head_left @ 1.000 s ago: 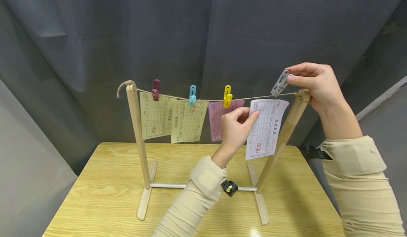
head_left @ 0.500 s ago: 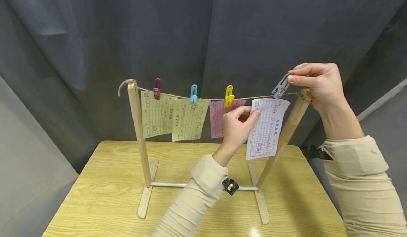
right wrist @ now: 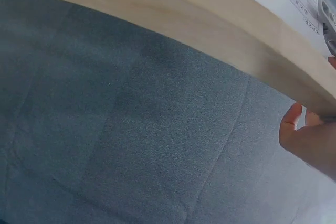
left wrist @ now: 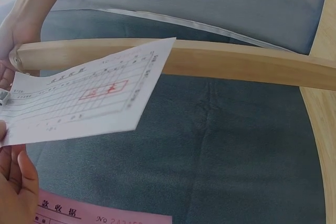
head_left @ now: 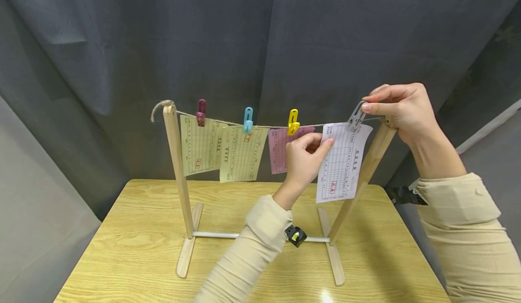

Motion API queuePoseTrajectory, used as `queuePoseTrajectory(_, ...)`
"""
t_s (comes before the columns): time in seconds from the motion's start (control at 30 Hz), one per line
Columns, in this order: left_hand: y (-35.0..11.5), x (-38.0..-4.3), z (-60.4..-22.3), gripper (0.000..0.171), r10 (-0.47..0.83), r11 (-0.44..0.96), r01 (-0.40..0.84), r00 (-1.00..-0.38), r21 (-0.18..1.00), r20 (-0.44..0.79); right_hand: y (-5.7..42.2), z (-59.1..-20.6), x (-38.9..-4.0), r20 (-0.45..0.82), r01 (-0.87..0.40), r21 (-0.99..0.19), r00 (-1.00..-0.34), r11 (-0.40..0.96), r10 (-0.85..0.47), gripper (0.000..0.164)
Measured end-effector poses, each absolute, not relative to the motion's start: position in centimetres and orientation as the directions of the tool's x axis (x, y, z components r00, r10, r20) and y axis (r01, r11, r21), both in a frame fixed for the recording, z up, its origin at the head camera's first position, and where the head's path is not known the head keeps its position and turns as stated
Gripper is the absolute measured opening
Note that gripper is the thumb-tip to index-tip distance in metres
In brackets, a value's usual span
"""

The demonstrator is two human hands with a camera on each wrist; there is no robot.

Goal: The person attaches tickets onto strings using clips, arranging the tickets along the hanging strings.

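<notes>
My left hand (head_left: 304, 158) pinches the upper left edge of a white printed receipt slip (head_left: 341, 167), holding it up against the twine (head_left: 317, 125). Thumb and index finger of my right hand (head_left: 407, 111) squeeze the handle end of a grey clothespin (head_left: 357, 118). Its lower end overlaps the top edge of the white slip at the twine. In the left wrist view the white slip (left wrist: 89, 98) slants past the wooden post (left wrist: 226, 61). A sliver of the clothespin (right wrist: 328, 22) shows at the right edge of the right wrist view.
Two yellow slips (head_left: 199, 149) and a pink slip (head_left: 278, 151) hang from the twine under a maroon clothespin (head_left: 201, 113), a blue clothespin (head_left: 248, 120) and a yellow clothespin (head_left: 293, 122). The wooden stand (head_left: 177, 172) rests on the table (head_left: 134, 230), before a dark curtain (head_left: 203, 36).
The grey clothespin has come down and slightly left, from above the white slip onto its top edge. The slip has risen slightly to the twine; my left hand has hardly moved.
</notes>
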State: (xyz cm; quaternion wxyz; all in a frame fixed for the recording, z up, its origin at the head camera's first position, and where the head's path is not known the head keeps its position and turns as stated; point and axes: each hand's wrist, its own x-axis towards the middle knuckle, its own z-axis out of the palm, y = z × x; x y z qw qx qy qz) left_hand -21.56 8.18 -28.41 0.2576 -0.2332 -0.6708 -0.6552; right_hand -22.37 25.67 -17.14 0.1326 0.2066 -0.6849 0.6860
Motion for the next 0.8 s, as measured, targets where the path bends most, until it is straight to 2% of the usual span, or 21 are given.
queuePoseTrajectory(0.23, 7.7, -19.8, -26.6, 0.009, -0.033, 0.045, 0.641, -0.765, 0.766, 0.643, 25.6, -17.6, -22.4, 0.503, -0.510, -0.859, -0.858, 0.052, -0.101, 0.017)
queuePoseTrajectory(0.47, 8.4, -21.5, -28.4, 0.013, -0.028, 0.034, 0.636, -0.770, 0.771, 0.637, 25.6, -17.9, -22.3, 0.501, -0.509, -0.859, -0.858, 0.058, -0.113, 0.020)
queuePoseTrajectory(0.8, 8.4, -21.6, -28.7, 0.015, -0.019, 0.022, 0.629, -0.777, 0.777, 0.630, 25.7, -18.5, -22.2, 0.495, -0.508, -0.855, -0.860, 0.108, -0.124, 0.023)
